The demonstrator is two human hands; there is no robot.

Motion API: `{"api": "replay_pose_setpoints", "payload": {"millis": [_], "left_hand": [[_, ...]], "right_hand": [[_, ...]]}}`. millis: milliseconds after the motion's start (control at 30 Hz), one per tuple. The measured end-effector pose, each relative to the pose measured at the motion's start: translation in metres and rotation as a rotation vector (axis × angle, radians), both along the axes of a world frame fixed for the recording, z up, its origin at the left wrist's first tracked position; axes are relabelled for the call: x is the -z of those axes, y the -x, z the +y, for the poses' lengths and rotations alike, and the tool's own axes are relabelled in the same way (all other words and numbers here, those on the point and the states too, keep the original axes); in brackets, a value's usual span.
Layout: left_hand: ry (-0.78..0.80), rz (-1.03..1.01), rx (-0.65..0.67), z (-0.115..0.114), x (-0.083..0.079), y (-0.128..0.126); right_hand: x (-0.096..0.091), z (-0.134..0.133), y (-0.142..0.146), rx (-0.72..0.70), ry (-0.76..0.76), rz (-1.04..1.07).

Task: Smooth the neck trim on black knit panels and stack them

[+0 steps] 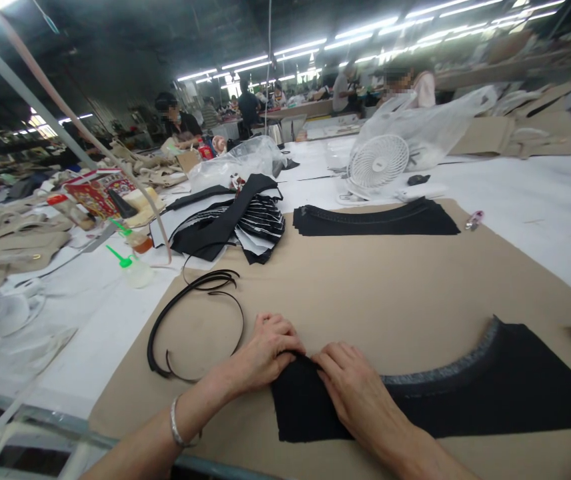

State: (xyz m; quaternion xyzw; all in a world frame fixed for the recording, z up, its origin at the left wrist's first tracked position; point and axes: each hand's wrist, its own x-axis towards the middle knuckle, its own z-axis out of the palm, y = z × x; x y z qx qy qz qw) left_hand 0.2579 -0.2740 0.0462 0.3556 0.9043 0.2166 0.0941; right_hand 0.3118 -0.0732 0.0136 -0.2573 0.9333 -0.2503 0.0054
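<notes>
A black fabric panel (495,407) with a concave upper edge lies flat before me, and a greyish strip (430,377) runs along that curve. At the panel's left end, my left hand (273,347) pinches the top edge between thumb and fingers. Just to its right, my right hand (353,383) has its fingers closed together on the same edge, the palm resting over the fabric. The right thumb is mostly hidden. Beside my left hand are loops of narrow black strip (165,317), lying on the brown board (365,287).
A stack of black panels (375,219) lies at the board's far side, near a small clip-like item (474,220). More black pieces (230,223) are heaped leftward, by green-tipped bottles (135,272). A white fan (378,163) stands behind. Co-workers sit farther back.
</notes>
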Motion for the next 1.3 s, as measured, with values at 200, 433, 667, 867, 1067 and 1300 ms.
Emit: {"api": "replay_pose_setpoints", "payload": {"millis": [200,433,667,867,1067,1300], "left_hand": [[0.016,0.186,0.166,-0.010,0.008,0.007],[0.115,0.352,0.283,-0.014,0.002,0.008],[0.122,0.462,0.325,-0.014,0.002,0.005],[0.118,0.531,0.339,-0.014,0.002,0.002],[0.147,0.575,0.357,-0.012,0.002,-0.002],[-0.032,0.440,0.054,-0.021,0.007,-0.018]], "right_hand": [[0.013,0.003,-0.004,-0.026,-0.017,0.270],[0.022,0.001,-0.006,-0.026,-0.085,0.372],[0.022,0.002,-0.010,-0.065,-0.162,0.446],[0.015,0.001,-0.010,-0.091,-0.232,0.487],[0.012,0.000,-0.013,-0.117,-0.332,0.530],[0.011,-0.001,-0.008,-0.056,-0.238,0.415]]}}
